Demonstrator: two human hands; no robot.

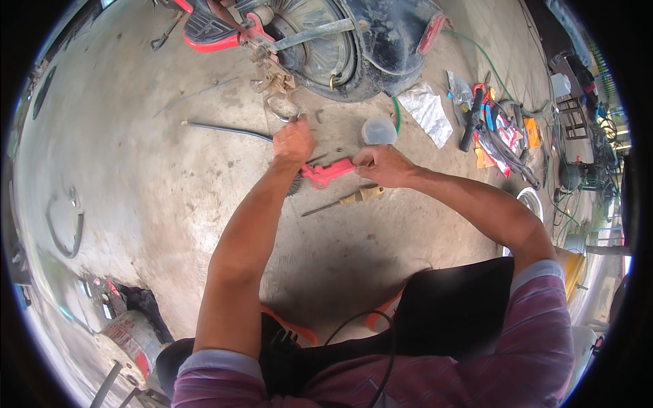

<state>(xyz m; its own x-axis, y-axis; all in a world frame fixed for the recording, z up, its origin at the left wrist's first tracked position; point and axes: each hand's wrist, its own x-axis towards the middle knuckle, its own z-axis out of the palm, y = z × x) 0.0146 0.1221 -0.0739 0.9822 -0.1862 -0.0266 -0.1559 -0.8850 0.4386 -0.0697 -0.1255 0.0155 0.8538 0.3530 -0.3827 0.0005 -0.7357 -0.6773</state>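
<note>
My right hand (384,165) pinches the right end of a red, oblong part with an uneven edge (330,173), low over the concrete floor. My left hand (294,141) is closed like a fist just above the part's other end; what it holds, if anything, is hidden by the hand. A curved metal piece (281,109) shows just beyond that fist, and a dark tube with a pale tip (228,128) reaches out to its left. Partly behind my left wrist is a dark, toothed round piece (295,185). A screwdriver with a yellowish handle (350,198) lies nearer me.
Ahead stands a motorbike's dirty wheel (309,51) with its mudguard (391,41). A clear plastic tub (379,130) and a white cloth (426,112) are at right, before a pile of colourful packets and hoses (503,132). A drum-like container (126,345) sits lower left.
</note>
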